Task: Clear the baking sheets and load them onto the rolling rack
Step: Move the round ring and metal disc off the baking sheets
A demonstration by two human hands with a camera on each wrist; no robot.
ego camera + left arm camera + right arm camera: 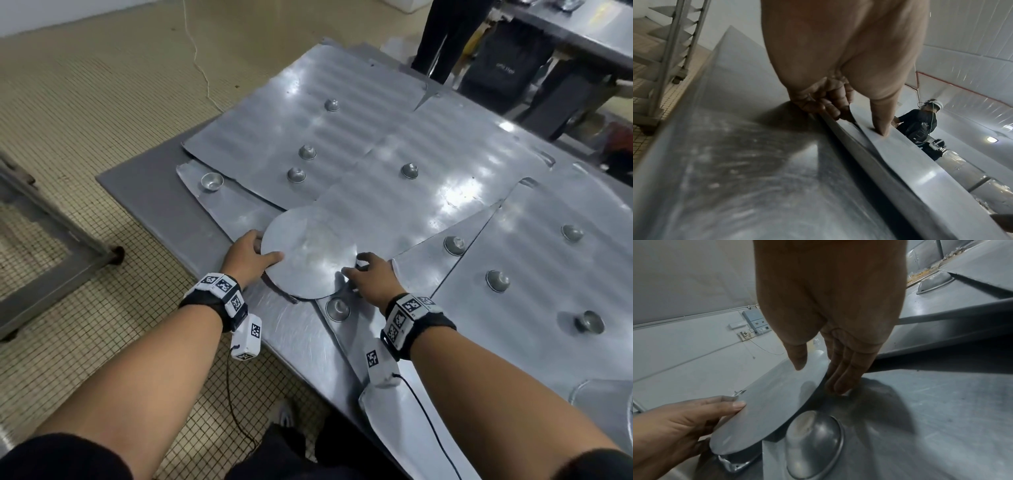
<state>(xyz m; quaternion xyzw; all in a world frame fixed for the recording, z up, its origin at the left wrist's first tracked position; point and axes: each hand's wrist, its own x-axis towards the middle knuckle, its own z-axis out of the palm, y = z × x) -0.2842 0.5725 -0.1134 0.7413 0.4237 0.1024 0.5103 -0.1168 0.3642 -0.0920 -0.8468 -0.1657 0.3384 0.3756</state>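
Both my hands hold a round flat metal disc [308,253] near the table's front edge, over overlapping flat baking sheets [359,120]. My left hand [263,255] pinches its left rim, thumb on top and fingers curled underneath, as the left wrist view shows: left hand [859,123], disc [900,154]. My right hand [356,270] takes the right rim, fingers under the edge and thumb over the top. In the right wrist view, the right hand [818,378] is there with the disc [766,405] tilted up above the sheets. The rolling rack [674,48] stands to the left.
Several small upturned metal cups sit on the sheets, one [337,308] [813,443] right under the disc's near edge; an upright cup [211,181] sits far left. Bare grey table [147,192] shows at the left corner. The rack base [51,222] is on the tiled floor. A person [445,34] stands beyond the table.
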